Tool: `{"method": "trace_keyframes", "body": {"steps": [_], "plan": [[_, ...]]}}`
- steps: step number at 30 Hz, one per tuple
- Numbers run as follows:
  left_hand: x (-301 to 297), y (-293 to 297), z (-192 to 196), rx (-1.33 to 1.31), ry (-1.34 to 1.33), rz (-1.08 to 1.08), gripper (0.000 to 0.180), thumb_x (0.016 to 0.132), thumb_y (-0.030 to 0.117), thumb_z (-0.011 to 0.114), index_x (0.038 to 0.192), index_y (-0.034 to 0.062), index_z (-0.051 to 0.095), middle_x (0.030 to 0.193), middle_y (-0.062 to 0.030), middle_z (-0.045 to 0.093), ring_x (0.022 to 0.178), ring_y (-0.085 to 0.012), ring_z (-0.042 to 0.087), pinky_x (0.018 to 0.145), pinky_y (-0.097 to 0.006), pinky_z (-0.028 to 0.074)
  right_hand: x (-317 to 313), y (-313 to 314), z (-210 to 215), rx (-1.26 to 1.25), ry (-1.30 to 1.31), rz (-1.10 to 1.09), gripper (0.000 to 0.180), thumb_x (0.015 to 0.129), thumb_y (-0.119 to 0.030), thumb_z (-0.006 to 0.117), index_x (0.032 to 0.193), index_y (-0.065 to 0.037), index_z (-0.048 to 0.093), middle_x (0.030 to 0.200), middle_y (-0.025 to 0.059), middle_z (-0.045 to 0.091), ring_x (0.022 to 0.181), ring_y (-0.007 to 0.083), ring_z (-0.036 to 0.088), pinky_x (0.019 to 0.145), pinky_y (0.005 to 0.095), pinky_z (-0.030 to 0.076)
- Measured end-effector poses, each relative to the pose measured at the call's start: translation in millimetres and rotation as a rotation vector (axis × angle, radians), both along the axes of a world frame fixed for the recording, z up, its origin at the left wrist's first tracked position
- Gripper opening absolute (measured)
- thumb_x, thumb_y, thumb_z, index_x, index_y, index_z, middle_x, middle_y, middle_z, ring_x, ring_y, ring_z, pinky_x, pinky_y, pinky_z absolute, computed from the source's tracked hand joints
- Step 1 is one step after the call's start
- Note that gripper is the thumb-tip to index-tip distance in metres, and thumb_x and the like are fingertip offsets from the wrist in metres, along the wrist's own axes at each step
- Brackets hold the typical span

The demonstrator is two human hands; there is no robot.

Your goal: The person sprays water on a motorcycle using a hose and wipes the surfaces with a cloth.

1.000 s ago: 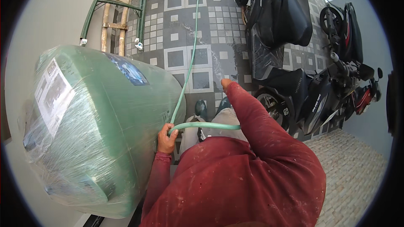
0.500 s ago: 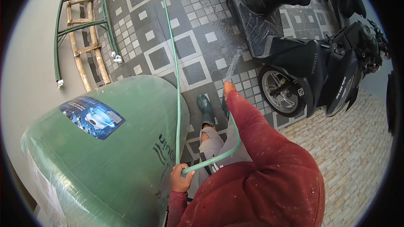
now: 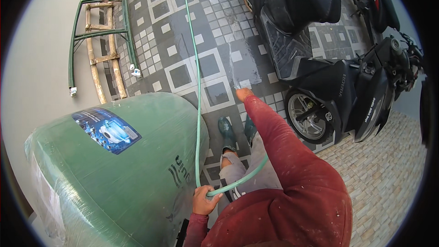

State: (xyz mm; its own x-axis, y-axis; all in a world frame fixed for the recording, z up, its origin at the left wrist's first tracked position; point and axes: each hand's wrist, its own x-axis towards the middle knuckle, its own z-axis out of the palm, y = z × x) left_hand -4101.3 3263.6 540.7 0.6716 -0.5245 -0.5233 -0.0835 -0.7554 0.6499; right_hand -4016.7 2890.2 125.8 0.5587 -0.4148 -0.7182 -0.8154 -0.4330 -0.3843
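the two hands are well apart. the left hand (image 3: 206,200), low and just beside the big green tank (image 3: 109,169), is clamped round a pale green hose (image 3: 198,91). the hose comes down from the upper edge over the tiled floor (image 3: 161,96), passes along the tank's right side to that hand, then bends across the front of the grey trousers (image 3: 238,168) and goes out of sight under the red right sleeve (image 3: 283,142). the right hand (image 3: 244,94) is stretched out over the floor, and a thin stream of water (image 3: 232,64) runs from its fingertips onto wet tiles; its grip is hidden, so i cannot tell how the fingers close. below it are dark green boots (image 3: 226,132). a black scooter (image 3: 320,91) stands to the right, and a bamboo ladder (image 3: 113,41) lies at upper left beside a green metal frame (image 3: 130,48).
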Motion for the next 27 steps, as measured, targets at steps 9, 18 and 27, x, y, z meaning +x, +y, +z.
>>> {"method": "trace_keyframes", "body": {"steps": [9, 18, 27], "plan": [[-9.7, -5.3, 4.5, -0.07, 0.051, 0.113, 0.033, 0.075, 0.027, 0.083, 0.089, 0.0063, 0.062, 0.084, -0.0077, 0.065, 0.083, -0.0311, 0.059, 0.078, -0.04, 0.046, 16.7, 9.8, 73.2, -0.012, 0.013, 0.558, 0.035, 0.091, -0.015, 0.043, 0.1, 0.001, 0.072, 0.112, 0.0284, 0.066, 0.105, 0.041, 0.066, 0.091, 0.0502, 0.053], [-19.4, -5.3, 21.9, -0.039, 0.048, 0.173, 0.034, 0.078, 0.035, 0.08, 0.089, 0.0077, 0.062, 0.081, -0.0084, 0.065, 0.079, -0.0313, 0.059, 0.076, -0.04, 0.047, 66.6, 47.3, 98.4, 0.084, 0.12, 0.965, 0.047, 0.09, -0.027, 0.041, 0.118, 0.0, 0.068, 0.129, 0.0254, 0.06, 0.123, 0.038, 0.057, 0.106, 0.0457, 0.042], [-29.3, -4.8, 31.3, -0.186, 0.002, 0.33, 0.035, 0.079, 0.035, 0.078, 0.087, 0.0063, 0.06, 0.077, -0.0119, 0.064, 0.073, -0.0335, 0.065, 0.067, -0.04, 0.049, 118.4, 100.9, 167.8, 0.052, 0.033, 1.018, 0.045, 0.091, -0.024, 0.041, 0.117, 0.003, 0.067, 0.127, 0.0274, 0.06, 0.119, 0.0405, 0.059, 0.104, 0.048, 0.044]]}}
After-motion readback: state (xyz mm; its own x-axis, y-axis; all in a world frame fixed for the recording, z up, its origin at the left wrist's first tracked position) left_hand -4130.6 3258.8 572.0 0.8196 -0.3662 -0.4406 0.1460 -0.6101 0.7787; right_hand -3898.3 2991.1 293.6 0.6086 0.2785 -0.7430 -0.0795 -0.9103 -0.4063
